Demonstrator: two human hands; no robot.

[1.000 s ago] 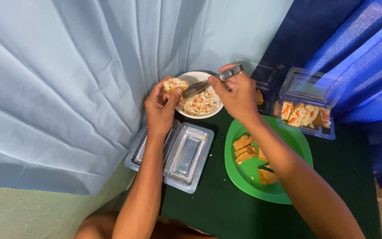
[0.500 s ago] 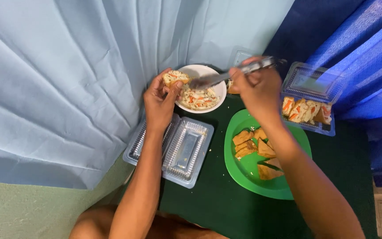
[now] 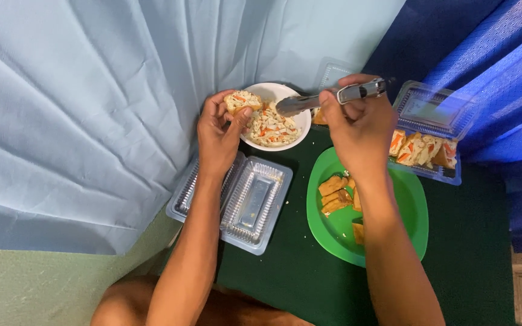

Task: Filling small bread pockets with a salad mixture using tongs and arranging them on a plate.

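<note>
Metal tongs [image 3: 327, 98] sitting clenched in right hand [image 3: 357, 130], tips over white bowl [image 3: 276, 118]; stuffed piece [image 3: 241, 101] being pinched by left hand [image 3: 219, 136] fingertips.

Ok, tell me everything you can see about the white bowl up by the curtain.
The white bowl is round, smooth and glossy, upright on the dark green table against the pale blue curtain. It holds a pale shredded filling flecked with orange and green. The metal tongs in the right hand reach over its rim. The left hand holds a stuffed piece above its left edge.
</note>
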